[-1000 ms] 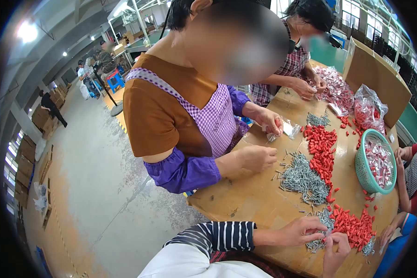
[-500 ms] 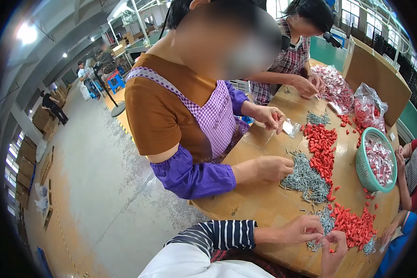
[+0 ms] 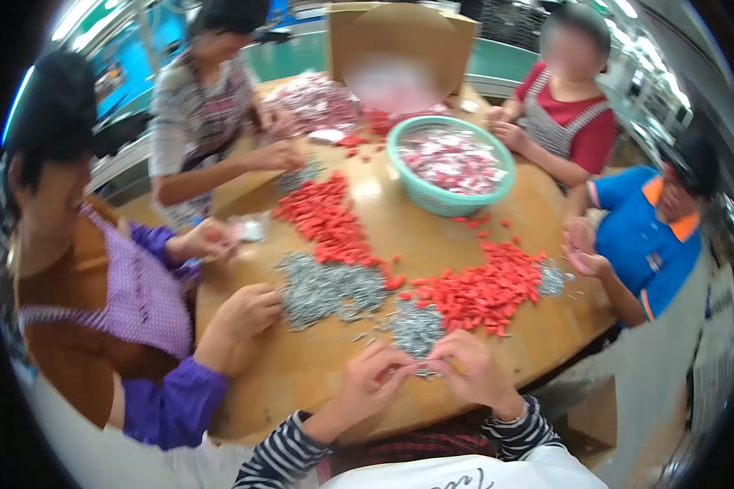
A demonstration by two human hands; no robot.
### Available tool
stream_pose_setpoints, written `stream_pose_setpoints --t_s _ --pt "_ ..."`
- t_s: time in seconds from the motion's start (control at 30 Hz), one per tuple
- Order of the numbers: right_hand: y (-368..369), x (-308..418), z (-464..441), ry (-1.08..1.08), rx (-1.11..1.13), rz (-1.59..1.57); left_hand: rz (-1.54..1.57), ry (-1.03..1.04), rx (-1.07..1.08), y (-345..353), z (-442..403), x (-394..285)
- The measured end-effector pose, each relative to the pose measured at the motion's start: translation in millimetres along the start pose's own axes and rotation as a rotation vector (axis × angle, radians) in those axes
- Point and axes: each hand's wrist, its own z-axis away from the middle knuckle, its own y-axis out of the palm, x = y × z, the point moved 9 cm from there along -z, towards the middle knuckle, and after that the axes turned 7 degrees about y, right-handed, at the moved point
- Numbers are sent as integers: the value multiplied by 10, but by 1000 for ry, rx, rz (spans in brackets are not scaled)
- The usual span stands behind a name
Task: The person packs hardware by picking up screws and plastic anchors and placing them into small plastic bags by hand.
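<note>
Small pinkish item (image 3: 422, 364) — blurred, seemingly crosswise, pinched in fingertips of left hand (image 3: 373, 378) and right hand (image 3: 471, 367) — grey screws (image 3: 417, 324) just beyond.

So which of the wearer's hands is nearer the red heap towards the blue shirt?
Right. The right hand is just on the wearer's side of the red heap; the left hand is farther off, to its left.

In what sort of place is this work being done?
Probably a factory or packing workshop. A large shared wooden table carries heaps of small red pieces and grey metal pieces, and a green basket there is filled with shiny packets.
</note>
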Motion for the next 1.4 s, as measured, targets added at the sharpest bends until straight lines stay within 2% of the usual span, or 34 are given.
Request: stream_pose_setpoints --t_s 0.1,0.2,0.3,0.5,0.6,0.67,0.73,0.8,0.9,1.0,1.1,1.17,1.4 --pt "-35 97 -15 -42 -16 28 -37 -50 -2 15 12 -7" --pt "-38 97 -44 -57 35 38 77 -29 -78 38 17 82" --pt "-21 111 -35 -78 57 22 -48 1 18 56 -34 -49" --pt "91 41 -25 -6 108 -108 -16 37 -13 44 9 3" --pt "74 -65 -144 143 182 -89 -12 -64 -31 41 4 73" --pt "-155 -182 -354 213 76 -66 36 -152 -89 11 8 161" --pt "-521 -448 -644 348 -175 -334 58 -194 -111 -6 19 234" --pt "-979 -349 -970 153 -437 -407 58 -192 -106 -4 29 268" --pt "-1076 -277 -1073 133 -494 -437 105 -198 -171 -58 23 239" --pt "-498 -252 -800 269 -151 -102 151 -146 -271 -147 32 206" --pt "149 -164 -515 174 123 -70 233 -111 -312 -133 59 184" --pt "384 -7 -401 110 211 -58 253 -60 -305 -111 55 141" --pt "488 -72 -250 284 223 -155 264 -27 -232 4 91 146"
